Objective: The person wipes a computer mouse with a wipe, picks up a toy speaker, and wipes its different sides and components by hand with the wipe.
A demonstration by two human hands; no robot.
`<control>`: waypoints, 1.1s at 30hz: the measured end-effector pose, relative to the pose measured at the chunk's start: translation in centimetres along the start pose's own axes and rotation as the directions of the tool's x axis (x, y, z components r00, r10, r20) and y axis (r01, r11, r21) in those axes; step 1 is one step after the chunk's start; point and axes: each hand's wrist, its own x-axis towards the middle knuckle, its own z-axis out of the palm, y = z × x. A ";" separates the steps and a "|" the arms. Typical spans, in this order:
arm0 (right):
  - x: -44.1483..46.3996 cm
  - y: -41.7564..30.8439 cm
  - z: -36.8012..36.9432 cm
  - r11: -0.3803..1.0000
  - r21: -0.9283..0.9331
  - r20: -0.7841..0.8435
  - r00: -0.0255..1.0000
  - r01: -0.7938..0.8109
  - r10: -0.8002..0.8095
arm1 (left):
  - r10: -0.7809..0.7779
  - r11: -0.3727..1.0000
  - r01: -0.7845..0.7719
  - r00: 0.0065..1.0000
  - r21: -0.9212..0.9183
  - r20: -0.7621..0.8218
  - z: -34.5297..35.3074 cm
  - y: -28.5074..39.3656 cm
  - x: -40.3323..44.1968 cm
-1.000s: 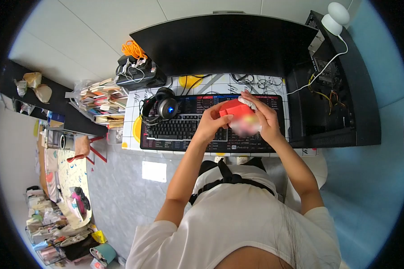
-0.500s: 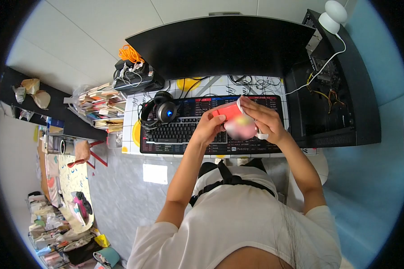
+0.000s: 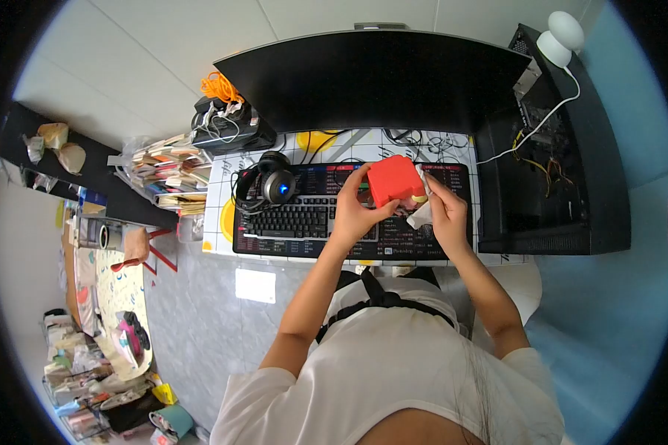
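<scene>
A red, rounded box-shaped object is held up over the keyboard, its flat red side facing me. My left hand grips it from the left, thumb along its lower edge. A small yellowish part shows at its lower right. In my right hand is a crumpled white tissue, pinched against the right side of the red object. Below them are the black keyboard and a dark printed desk mat. The object's far side is hidden.
Black headphones with a blue light rest left of my hands. A wide monitor stands behind, and an open computer case is on the right with a white camera-like device on top. Folders stack up at left.
The red object has been turned, so its flat red side shows instead of the pink and yellow one. My right hand has shifted slightly lower with the tissue.
</scene>
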 end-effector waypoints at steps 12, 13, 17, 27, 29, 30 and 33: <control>-0.2 1.0 0.9 0.930 0.159 0.133 0.940 -0.333 0.314 | 0.130 0.966 -0.115 0.990 0.230 -0.048 -0.9 -1.3 -0.6; -0.4 1.3 1.2 0.924 0.168 0.135 0.937 -0.342 0.322 | 0.135 0.963 -0.113 0.988 0.245 -0.072 -1.2 -1.3 -0.6; -0.3 2.6 1.8 0.880 0.279 0.167 0.922 -0.384 0.349 | 0.140 0.975 -0.158 0.982 0.154 0.123 -2.0 -0.5 -1.4; -1.2 1.8 2.5 0.779 0.361 0.255 0.857 -0.513 0.447 | 0.084 0.975 -0.085 0.996 0.205 0.014 -1.9 -1.6 -2.2; -1.2 1.5 2.9 0.862 0.351 0.231 0.926 -0.364 0.297 | 0.130 0.951 -0.156 0.985 0.269 0.112 -1.9 -1.3 -2.0; -1.1 1.8 2.8 0.882 0.332 0.194 0.939 -0.335 0.284 | 0.129 0.950 -0.156 0.985 0.270 0.113 -1.9 -1.1 -1.6; -1.2 2.0 2.7 0.842 0.402 0.124 0.933 -0.360 0.339 | 0.341 0.836 -0.418 0.903 0.355 0.261 -2.4 -0.2 -0.2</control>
